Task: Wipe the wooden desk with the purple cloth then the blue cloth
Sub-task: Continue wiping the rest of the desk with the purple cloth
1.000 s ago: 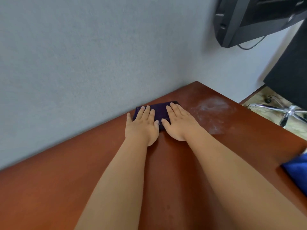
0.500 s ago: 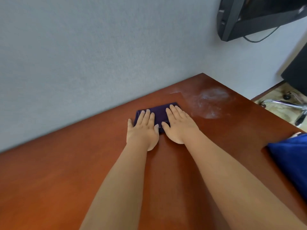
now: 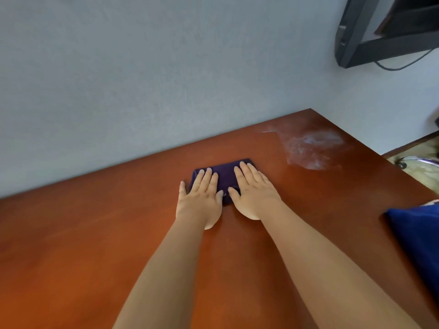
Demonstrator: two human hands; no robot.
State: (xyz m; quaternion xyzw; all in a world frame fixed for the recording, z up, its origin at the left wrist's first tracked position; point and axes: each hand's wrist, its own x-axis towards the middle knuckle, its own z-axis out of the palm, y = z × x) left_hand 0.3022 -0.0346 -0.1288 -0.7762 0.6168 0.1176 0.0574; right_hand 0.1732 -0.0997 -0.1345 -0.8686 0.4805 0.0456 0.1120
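Pulled back from the wall, the purple cloth (image 3: pixel 224 176) now sits mid-desk with bare wood behind it. I keep my left hand (image 3: pixel 200 198) and right hand (image 3: pixel 254 191) flat on it, fingers straight, pressing. White dusty patch (image 3: pixel 311 148) at two o'clock remains unwiped on the wooden desk (image 3: pixel 95 233); blue cloth (image 3: pixel 418 238) waits at four o'clock.

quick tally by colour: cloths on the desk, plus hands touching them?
Purple cloth: 1, under both hands
Blue cloth: 1, at the desk's right edge, untouched
Hands on the purple cloth: 2, left hand and right hand, fingers flat
Total: 2 cloths, 2 hands
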